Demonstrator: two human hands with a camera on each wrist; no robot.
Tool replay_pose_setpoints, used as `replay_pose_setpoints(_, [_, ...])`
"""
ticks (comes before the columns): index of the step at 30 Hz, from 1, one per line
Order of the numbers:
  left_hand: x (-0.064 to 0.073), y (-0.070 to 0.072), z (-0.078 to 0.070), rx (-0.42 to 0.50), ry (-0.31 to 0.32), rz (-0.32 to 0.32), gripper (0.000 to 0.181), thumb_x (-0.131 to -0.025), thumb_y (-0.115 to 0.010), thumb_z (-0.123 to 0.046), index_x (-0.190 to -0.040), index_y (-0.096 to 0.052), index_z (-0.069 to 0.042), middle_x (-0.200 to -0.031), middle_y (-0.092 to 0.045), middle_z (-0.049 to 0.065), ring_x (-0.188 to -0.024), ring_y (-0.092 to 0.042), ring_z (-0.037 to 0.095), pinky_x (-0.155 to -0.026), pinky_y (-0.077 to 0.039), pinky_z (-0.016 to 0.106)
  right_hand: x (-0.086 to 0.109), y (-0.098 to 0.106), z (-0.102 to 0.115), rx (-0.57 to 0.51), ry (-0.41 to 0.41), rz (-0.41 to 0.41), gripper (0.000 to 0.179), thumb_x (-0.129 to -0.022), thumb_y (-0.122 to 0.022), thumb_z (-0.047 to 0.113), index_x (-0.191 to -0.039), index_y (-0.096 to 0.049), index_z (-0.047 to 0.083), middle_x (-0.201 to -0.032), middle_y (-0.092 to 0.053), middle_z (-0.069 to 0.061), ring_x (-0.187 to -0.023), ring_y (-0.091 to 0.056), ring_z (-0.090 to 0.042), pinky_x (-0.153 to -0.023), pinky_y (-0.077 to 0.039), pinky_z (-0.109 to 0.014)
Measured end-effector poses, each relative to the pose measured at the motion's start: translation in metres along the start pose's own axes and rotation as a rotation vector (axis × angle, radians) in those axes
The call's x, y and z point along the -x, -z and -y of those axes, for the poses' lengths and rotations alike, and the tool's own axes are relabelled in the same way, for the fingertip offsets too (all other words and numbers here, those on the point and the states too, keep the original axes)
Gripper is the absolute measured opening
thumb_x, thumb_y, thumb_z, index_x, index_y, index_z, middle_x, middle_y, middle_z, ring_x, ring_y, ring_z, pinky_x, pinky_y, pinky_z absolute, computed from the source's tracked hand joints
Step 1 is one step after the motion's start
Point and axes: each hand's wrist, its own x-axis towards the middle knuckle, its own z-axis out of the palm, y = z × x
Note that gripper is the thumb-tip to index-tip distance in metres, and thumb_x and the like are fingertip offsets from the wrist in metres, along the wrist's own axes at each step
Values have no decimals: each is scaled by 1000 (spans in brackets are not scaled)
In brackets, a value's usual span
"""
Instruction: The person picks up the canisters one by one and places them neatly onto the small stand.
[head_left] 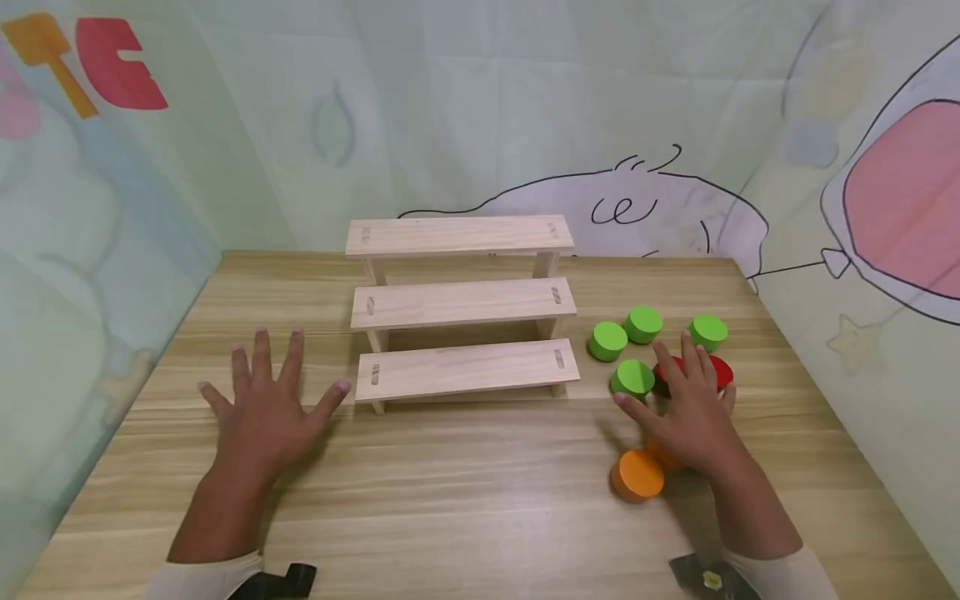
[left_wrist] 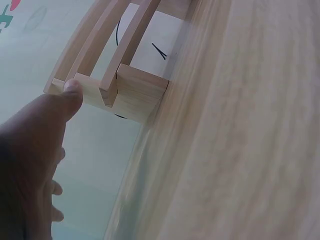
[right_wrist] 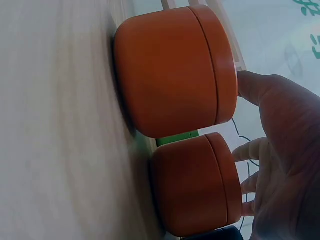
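My left hand (head_left: 262, 417) is spread flat-fingered left of a three-step wooden rack (head_left: 465, 367), its thumb close to the lowest step; it holds nothing. On the right, my right hand (head_left: 693, 408) hovers with spread fingers over a group of small round lidded containers. Beneath it, red containers (head_left: 723, 372) are partly covered by the fingers. Several green containers (head_left: 633, 377) stand around the fingertips. Two orange containers are nearest the wrist, one (head_left: 637, 476) in plain sight, the other partly hidden. The right wrist view shows both orange containers (right_wrist: 170, 75) upright, with the fingers (right_wrist: 250, 150) behind them.
The wooden table (head_left: 480, 517) ends at a printed cloth backdrop (head_left: 465, 108) at the back and sides. The rack's upper steps (head_left: 461, 235) rise toward the rear. More green containers (head_left: 643, 324) stand right of the rack.
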Motion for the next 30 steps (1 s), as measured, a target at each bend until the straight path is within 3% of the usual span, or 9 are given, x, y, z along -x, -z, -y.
replay_pose_setpoints(5, [-2,-7,-1,89,-75,24,104,-106,-55,-66,-177,-4,-11,-179,-2,36,-161,-12,68,-111,-6,99,5,2,1,-2,22,-22,108,-97,-70,69,-175,-25,10,-184,4,-24,-161,-9,-63,-117,-9,-92])
replay_pose_setpoints(11, [-9,-15,-4,273,-150,65,104,-108,-65,-52,-178,3,-16,-181,-1,30,-159,-21,68,-115,-27,90,17,8,3,-51,117,-129,99,-96,-80,55,-171,-35,9,-181,-16,-26,-152,-24,-63,-114,-23,-84])
replay_pose_setpoints(15, [-14,-16,-7,358,-186,55,103,-108,-68,-46,-178,4,-24,-183,-2,25,-161,-23,62,-117,-30,85,22,13,3,-100,152,-181,96,-95,-83,48,-171,-37,11,-178,-26,-26,-153,-29,-63,-113,-26,-86])
replay_pose_setpoints(18, [-18,-17,-11,424,-225,27,100,-109,-69,-38,-178,2,-23,-182,-6,24,-160,-27,60,-117,-32,84,23,18,2,-110,151,-222,94,-96,-84,43,-170,-38,10,-176,-30,-25,-151,-35,-62,-111,-29,-87])
replay_pose_setpoints(21, [-22,-17,-13,540,-236,43,98,-110,-68,-30,-178,4,-29,-183,-5,22,-159,-31,58,-117,-36,82,23,21,1,-101,137,-258,93,-97,-84,41,-170,-38,9,-173,-35,-24,-122,-59,-50,-96,-51,-67])
replay_pose_setpoints(24, [-27,-17,-16,665,-231,84,97,-111,-66,-26,-177,5,-36,-184,-1,16,-160,-33,57,-117,-39,79,21,24,-1,-73,118,-279,91,-98,-83,42,-170,-38,9,-169,-41,-24,-99,-60,-39,-76,-53,-48])
replay_pose_setpoints(25, [-29,-17,-17,703,-232,97,97,-112,-65,-25,-176,6,-38,-184,1,14,-161,-32,56,-117,-39,77,21,24,-2,-68,115,-284,91,-98,-83,42,-170,-39,9,-167,-43,-24,-94,-59,-36,-74,-50,-44])
replay_pose_setpoints(27, [-33,-18,-18,749,-246,106,94,-112,-64,-21,-177,2,-36,-184,0,12,-161,-32,56,-119,-42,71,20,24,-2,-60,107,-284,89,-99,-82,43,-169,-40,8,-165,-45,-25,-99,-60,-39,-79,-52,-47])
replay_pose_setpoints(30, [-38,-22,-20,800,-266,119,89,-112,-62,-14,-178,-5,-31,-184,-2,12,-160,-33,58,-113,-56,47,19,22,-5,-73,105,-284,85,-100,-81,40,-168,-42,6,-163,-47,-26,-105,-64,-44,-83,-58,-56])
